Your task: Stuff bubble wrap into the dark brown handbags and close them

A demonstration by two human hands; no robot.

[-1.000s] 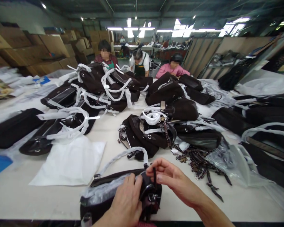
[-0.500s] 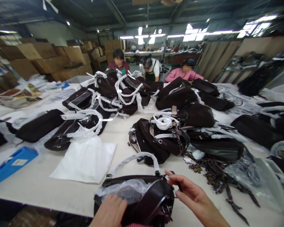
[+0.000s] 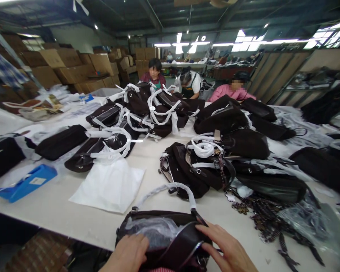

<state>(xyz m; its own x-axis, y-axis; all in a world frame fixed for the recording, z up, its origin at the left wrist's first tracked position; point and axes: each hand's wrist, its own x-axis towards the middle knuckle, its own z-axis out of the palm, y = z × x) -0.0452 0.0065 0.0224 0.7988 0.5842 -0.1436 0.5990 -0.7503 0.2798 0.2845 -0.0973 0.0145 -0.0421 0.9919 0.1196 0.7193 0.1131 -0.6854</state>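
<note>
Bag: dark bag (image 3: 170, 214) at the near side of the table (image 3: 87, 223), between both hands; mouth open.
Left hand: left hand (image 3: 132, 251) rests on the bag's front left, fingertips by the plastic (image 3: 154, 231); can't tell if it grips or only presses.
Right hand: right hand (image 3: 226, 247) at the bag's right end, fingers touching the band (image 3: 180, 243), thumb spread off them; firm hold can't be told.
Band risk: could slip or twist if the right fingers have only its edge.
Plastic risk: bulges in the mouth; might snag under the band or get dragged out by the left fingers.
Metal risk: zip (image 3: 198, 246) lies by the right thumb; may scrape leather or catch plastic if pulled hard.
Handle risk: wrapped handle (image 3: 167, 187) arches up behind the mouth; could flop into the way if the bag tips.
Edge risk: bag sits close to the person; a hard tug could tip it off.
Charms: charms (image 3: 268, 219) heaped right, apart from the bag; wide elbow swing might scatter them.
</note>
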